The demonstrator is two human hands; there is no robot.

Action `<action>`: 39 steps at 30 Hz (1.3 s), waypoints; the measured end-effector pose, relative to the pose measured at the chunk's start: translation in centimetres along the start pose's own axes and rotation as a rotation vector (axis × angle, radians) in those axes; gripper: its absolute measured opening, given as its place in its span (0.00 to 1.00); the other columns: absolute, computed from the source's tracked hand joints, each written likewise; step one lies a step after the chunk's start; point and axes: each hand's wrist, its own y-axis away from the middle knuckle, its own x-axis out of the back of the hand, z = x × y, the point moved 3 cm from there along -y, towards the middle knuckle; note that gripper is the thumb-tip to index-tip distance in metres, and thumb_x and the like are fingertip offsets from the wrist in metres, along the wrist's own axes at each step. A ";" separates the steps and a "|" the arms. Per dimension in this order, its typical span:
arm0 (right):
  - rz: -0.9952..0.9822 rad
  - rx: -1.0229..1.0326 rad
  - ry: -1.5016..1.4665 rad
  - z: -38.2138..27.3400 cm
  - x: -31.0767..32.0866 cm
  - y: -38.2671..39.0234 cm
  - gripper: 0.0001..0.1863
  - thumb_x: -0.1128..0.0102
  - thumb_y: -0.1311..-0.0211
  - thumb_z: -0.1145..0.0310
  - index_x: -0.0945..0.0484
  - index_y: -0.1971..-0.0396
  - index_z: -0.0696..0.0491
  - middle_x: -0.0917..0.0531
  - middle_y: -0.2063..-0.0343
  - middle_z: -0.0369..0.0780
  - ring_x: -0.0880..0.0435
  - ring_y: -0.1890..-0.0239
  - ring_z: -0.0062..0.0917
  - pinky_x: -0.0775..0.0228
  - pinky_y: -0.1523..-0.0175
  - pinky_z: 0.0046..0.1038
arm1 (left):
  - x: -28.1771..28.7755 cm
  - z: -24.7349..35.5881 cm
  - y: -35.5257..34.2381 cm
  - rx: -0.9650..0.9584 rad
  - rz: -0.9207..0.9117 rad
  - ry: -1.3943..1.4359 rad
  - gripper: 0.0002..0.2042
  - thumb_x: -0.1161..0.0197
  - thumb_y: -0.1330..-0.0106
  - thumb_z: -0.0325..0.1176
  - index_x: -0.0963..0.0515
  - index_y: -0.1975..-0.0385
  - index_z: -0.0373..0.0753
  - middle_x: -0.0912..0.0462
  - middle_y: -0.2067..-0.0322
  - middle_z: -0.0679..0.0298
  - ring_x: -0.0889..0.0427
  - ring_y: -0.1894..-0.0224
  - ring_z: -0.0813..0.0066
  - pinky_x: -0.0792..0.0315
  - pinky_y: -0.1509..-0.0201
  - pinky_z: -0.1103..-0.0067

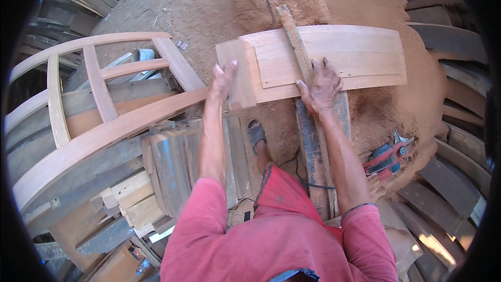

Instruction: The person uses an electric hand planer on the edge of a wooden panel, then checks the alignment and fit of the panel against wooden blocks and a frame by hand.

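My left hand is closed on the near left edge of a short wooden board, smeared by motion, at the left end of a wide pale wooden panel. The panel has a curved far edge and a stepped border. A long narrow wooden strip crosses over the panel. My right hand rests on strip and panel with fingers spread, the thumb left of the strip and the other fingers right of it. Below the panel runs a dark, worn beam.
A curved wooden frame with crossbars lies at left over stacked planks. Cut blocks stand by my left forearm. A red electric planer lies on sawdust at right, near a cable. Dark boards line the right side.
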 end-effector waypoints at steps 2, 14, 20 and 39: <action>-0.001 0.000 0.003 0.0 -0.2 0.0 0.42 0.27 0.48 0.50 0.31 0.32 0.45 0.40 0.29 0.48 0.47 0.29 0.47 0.61 0.26 0.55 | -0.2 -2.2 3.5 -0.005 0.038 -0.016 0.37 0.28 0.36 0.46 0.35 0.35 0.27 0.20 0.44 0.52 0.20 0.44 0.65 0.23 0.40 0.68; 0.037 0.045 0.012 0.9 -0.7 0.0 0.42 0.28 0.46 0.48 0.32 0.31 0.44 0.40 0.29 0.49 0.48 0.29 0.47 0.62 0.26 0.55 | -3.5 -13.1 20.7 0.305 -0.347 1.068 0.33 0.37 0.35 0.66 0.25 0.48 0.38 0.19 0.67 0.63 0.18 0.70 0.71 0.22 0.69 0.73; 0.006 0.020 -0.002 0.6 -0.8 0.3 0.42 0.28 0.46 0.48 0.31 0.32 0.45 0.40 0.29 0.49 0.48 0.28 0.46 0.63 0.25 0.53 | -4.4 -9.7 21.0 0.255 -0.433 1.182 0.34 0.37 0.37 0.67 0.26 0.51 0.38 0.22 0.74 0.62 0.20 0.77 0.68 0.23 0.74 0.73; 0.001 0.033 0.014 0.2 -0.2 0.1 0.42 0.28 0.46 0.48 0.31 0.32 0.47 0.39 0.29 0.51 0.46 0.27 0.48 0.60 0.25 0.52 | -13.8 -8.9 32.3 0.496 -0.468 1.408 0.37 0.42 0.36 0.65 0.25 0.44 0.33 0.18 0.60 0.51 0.18 0.54 0.46 0.23 0.44 0.57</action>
